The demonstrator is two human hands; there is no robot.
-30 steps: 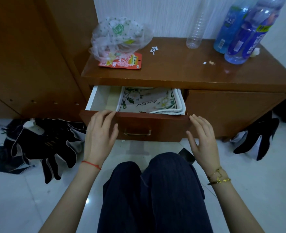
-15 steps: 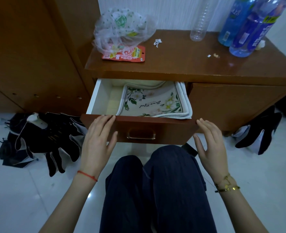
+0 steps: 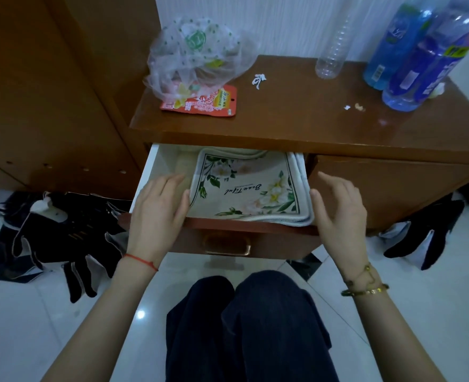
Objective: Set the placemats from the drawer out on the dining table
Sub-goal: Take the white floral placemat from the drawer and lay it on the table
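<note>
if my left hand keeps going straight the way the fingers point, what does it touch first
Probably the bare drawer floor just left of the placemats, then the back wall. The left hand looks beside the stack, not over it, though depth is unclear.

Open drawer under the cabinet top, placemats inside.
The placemats (image 3: 251,188) lie stacked in the right part of the drawer (image 3: 156,166), between the left hand (image 3: 157,209) and right hand (image 3: 338,208). On the cabinet top (image 3: 296,117), a plastic bag (image 3: 197,56) sits far left, bottles (image 3: 409,56) far right. Dark clothes (image 3: 48,238) lie on the floor (image 3: 35,326), left.
</note>
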